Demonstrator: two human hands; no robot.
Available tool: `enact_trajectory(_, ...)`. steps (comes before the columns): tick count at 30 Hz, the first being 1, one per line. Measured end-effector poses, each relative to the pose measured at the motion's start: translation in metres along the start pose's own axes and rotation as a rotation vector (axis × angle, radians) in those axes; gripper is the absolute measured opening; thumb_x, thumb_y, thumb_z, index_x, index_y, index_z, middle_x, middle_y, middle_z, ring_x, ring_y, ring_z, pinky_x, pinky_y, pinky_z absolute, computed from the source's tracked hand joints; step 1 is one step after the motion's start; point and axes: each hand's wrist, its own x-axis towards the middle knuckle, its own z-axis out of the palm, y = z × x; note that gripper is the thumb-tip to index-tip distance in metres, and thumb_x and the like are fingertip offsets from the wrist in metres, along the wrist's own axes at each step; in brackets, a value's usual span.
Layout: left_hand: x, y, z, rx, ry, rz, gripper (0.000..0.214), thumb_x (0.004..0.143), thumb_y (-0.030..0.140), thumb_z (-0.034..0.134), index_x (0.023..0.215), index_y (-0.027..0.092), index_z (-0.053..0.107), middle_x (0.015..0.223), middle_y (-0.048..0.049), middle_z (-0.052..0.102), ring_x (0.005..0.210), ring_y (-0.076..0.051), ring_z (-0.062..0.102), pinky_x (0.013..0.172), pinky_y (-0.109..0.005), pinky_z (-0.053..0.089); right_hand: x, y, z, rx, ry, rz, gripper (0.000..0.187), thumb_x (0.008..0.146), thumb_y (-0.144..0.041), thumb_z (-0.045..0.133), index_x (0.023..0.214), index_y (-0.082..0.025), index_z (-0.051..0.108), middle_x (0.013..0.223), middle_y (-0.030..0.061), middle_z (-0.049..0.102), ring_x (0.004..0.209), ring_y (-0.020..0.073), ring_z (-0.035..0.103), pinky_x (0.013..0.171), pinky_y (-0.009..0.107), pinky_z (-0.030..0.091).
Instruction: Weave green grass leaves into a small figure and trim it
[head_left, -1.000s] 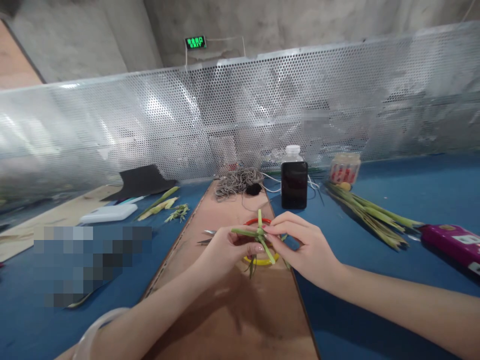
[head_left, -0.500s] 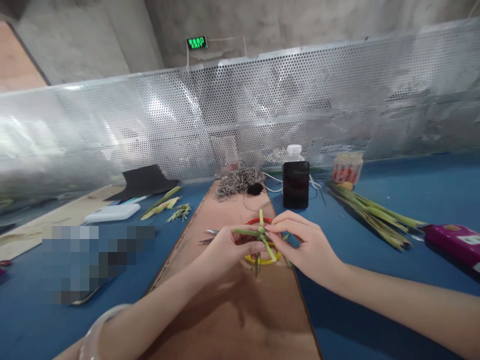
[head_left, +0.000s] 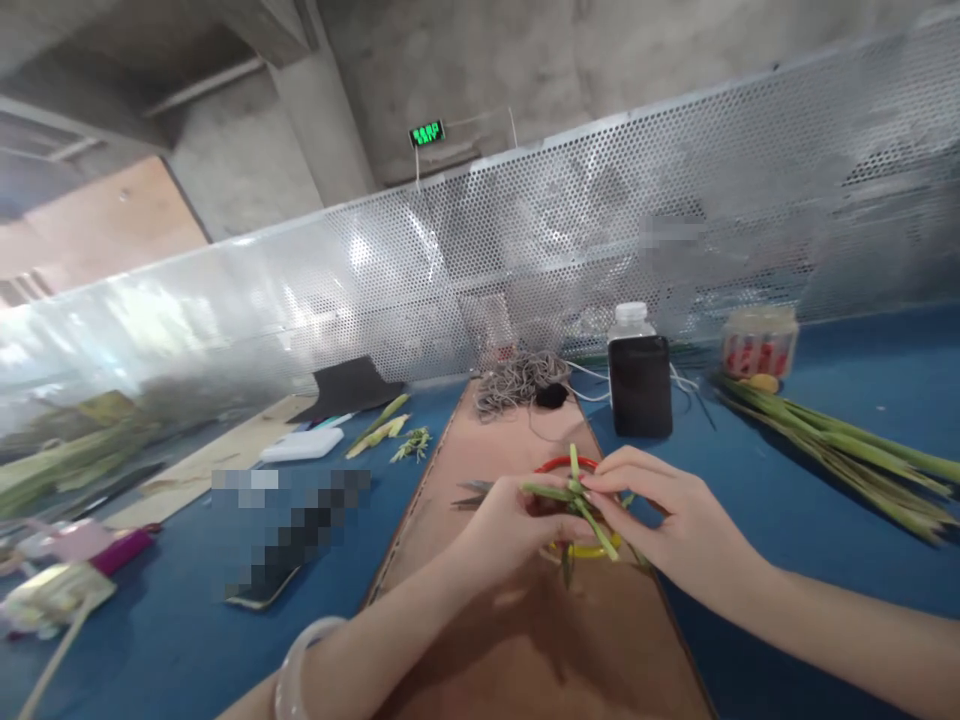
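Between my two hands is a small knot of woven green leaf strips (head_left: 576, 488), with ends sticking out upward, left and down to the right. My left hand (head_left: 517, 520) pinches it from the left, thumb below and fingers partly hidden. From the right, the thumb and forefinger of my right hand (head_left: 667, 505) close on the strips near the knot. Below the hands lies a pair of scissors (head_left: 568, 463) with red and yellow handles, its blades pointing left and partly covered by my left hand.
The brown board (head_left: 517, 650) runs forward across the blue table (head_left: 405, 500). Grey cord (head_left: 517, 385) is heaped at its far end. A black phone (head_left: 640, 387) leans on a bottle (head_left: 630, 318). Long green stalks (head_left: 847, 440) lie right; leaf scraps (head_left: 411, 444) and a white case (head_left: 303, 444) lie left.
The view has swung to the left and tilted, so everything appears farther right. Both hands keep their grip on the leaf strips, with little visible change in the knot.
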Motion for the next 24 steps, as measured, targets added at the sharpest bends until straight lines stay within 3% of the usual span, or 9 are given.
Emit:
enact_trajectory(8,0.002,0.002,0.008,-0.001,0.018,0.049,0.026,0.061,0.018,0.066,0.086,0.011,0.067,0.077,-0.0073,0.066,0.071,-0.017,0.059,0.070,-0.027,0.044,-0.003,-0.005,-0.004,0.014,0.010,0.003,0.012,0.076,-0.012,0.049,0.076,-0.017,0.060,0.076,0.0032,0.057,0.067,0.0105,0.055,0.061,0.021,0.046)
enact_trajectory(19,0.002,-0.007,0.003,0.033,0.029,0.029,0.029,0.066,0.015,0.061,0.095,0.015,0.065,0.093,-0.0072,0.065,0.084,-0.019,0.058,0.082,-0.032,0.041,-0.004,-0.005,-0.002,0.022,0.027,-0.027,0.012,0.075,-0.010,0.050,0.077,-0.016,0.061,0.076,0.0043,0.058,0.068,0.0102,0.055,0.061,0.020,0.046)
enact_trajectory(24,0.002,-0.008,0.001,0.150,0.093,0.033,0.025,0.066,0.020,0.061,0.089,0.013,0.066,0.087,-0.0078,0.067,0.081,-0.020,0.059,0.079,-0.031,0.043,-0.004,-0.004,-0.001,0.009,0.023,-0.073,0.013,0.075,-0.010,0.050,0.078,-0.016,0.061,0.077,0.0051,0.059,0.070,0.0107,0.056,0.064,0.020,0.047)
